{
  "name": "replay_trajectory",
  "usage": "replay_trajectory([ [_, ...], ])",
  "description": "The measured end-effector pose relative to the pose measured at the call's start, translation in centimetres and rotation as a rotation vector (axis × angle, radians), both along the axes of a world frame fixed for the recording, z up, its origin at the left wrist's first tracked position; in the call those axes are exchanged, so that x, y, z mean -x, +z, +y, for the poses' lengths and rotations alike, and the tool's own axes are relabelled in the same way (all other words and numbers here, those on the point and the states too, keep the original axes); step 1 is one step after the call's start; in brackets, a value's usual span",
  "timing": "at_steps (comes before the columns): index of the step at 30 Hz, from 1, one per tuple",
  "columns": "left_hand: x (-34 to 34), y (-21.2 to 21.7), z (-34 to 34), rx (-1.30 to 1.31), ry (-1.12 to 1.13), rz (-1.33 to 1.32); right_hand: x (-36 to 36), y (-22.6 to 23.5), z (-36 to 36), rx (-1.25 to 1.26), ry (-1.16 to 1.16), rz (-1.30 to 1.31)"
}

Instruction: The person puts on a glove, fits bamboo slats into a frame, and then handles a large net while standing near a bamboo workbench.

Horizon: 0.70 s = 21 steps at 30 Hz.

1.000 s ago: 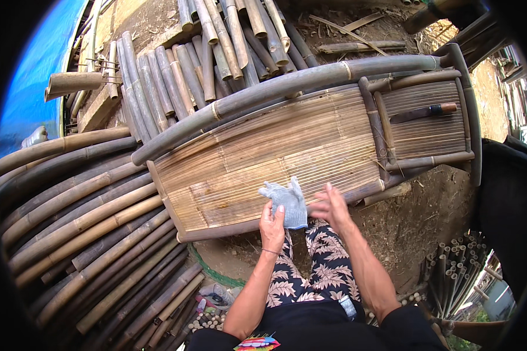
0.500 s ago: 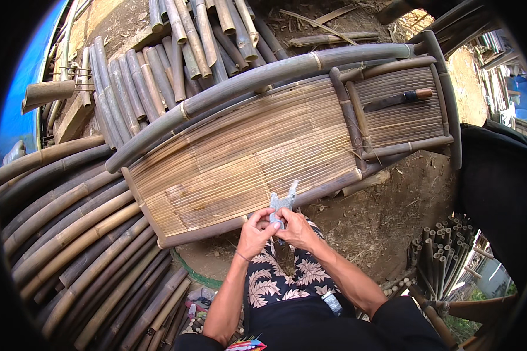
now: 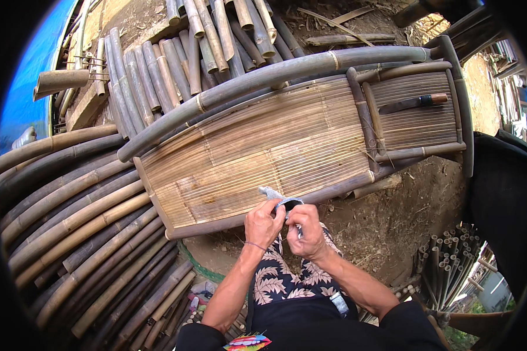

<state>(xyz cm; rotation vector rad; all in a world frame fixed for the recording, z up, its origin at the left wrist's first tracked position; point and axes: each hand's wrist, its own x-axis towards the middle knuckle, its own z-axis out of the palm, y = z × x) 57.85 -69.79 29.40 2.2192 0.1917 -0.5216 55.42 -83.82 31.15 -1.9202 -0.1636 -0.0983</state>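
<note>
My left hand (image 3: 263, 224) and my right hand (image 3: 308, 235) hold up a small grey glove (image 3: 270, 192) over my lap. Both hands are closed, pinching the rim of its cuff from either side. The cuff, edged in blue, gapes between them and shows a dark inside. The glove's far end hangs over the near edge of a bamboo bench (image 3: 257, 157) with a slatted top. A knife (image 3: 413, 103) with a dark blade and wooden handle lies on the narrow slatted section at the bench's right end.
Curved bamboo poles (image 3: 76, 202) are stacked on the left. Cut bamboo lengths (image 3: 152, 76) lie behind the bench. A bundle of thin bamboo (image 3: 445, 257) stands at the lower right, and a blue sheet (image 3: 32, 76) is at the far left.
The glove has turned, its far end now pointing left, and its cuff has been spread between my hands. The whole view has shifted slightly.
</note>
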Motion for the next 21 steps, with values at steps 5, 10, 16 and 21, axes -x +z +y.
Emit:
replay_trajectory([
  [5,0.1,1.1,-1.0,-0.080,0.068,-0.167,0.6,-3.5,1.4,0.073,-0.035,0.085],
  [10,-0.2,-1.1,-1.5,-0.110,-0.126,-0.376,-0.7,-4.2,-1.0,0.527,0.652,0.946],
  [16,3.3,0.2,-2.8,0.092,-0.051,-0.364,-2.1,-11.5,-1.9,0.091,0.450,0.377],
  [21,4.5,-1.8,-4.5,-0.072,-0.043,-0.264,-1.8,-6.6,-1.6,-1.295,-0.128,0.896],
])
